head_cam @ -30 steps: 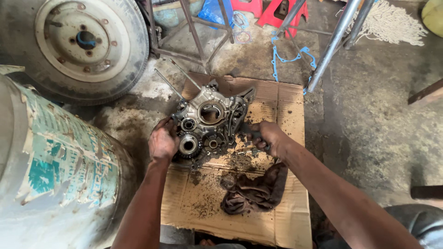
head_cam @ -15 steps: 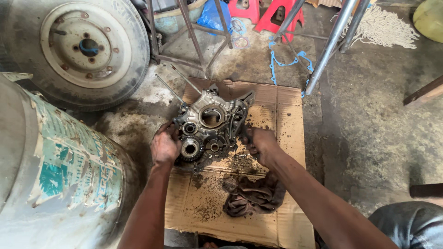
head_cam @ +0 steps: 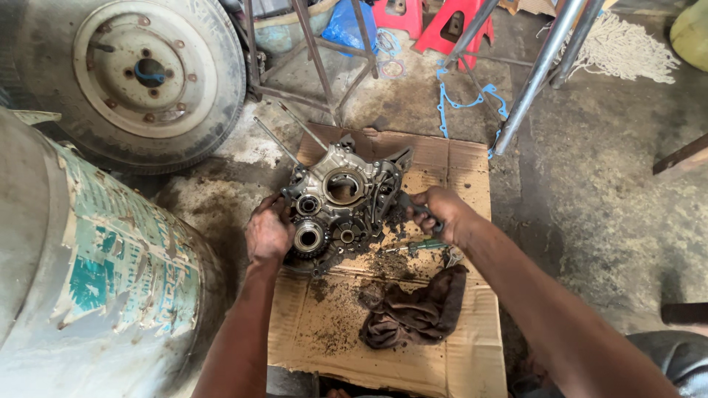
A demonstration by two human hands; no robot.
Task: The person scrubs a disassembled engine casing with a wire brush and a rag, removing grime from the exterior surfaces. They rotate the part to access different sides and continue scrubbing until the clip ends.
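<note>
A grimy metal engine case [head_cam: 343, 203] with bearings and gears stands on a sheet of cardboard [head_cam: 442, 354] on the floor. My left hand [head_cam: 268, 234] grips its left edge beside a toothed gear. On the case's right side, my right hand [head_cam: 441, 214] is closed around a dark tool handle. A green-handled screwdriver [head_cam: 419, 245] lies on the cardboard just below that hand. Long studs stick out of the case toward the upper left.
A dirty brown rag [head_cam: 417, 313] lies on the cardboard in front of the case. A wheel with tyre [head_cam: 151, 74] leans at the upper left, a peeling metal drum [head_cam: 81, 280] stands at left. Metal stand legs [head_cam: 535, 77], a blue gasket [head_cam: 461, 99] and red stools [head_cam: 435, 22] are behind.
The view has shifted a little. My right hand has moved off the case's edge to the right and now holds a tool handle. My left hand stays on the case.
</note>
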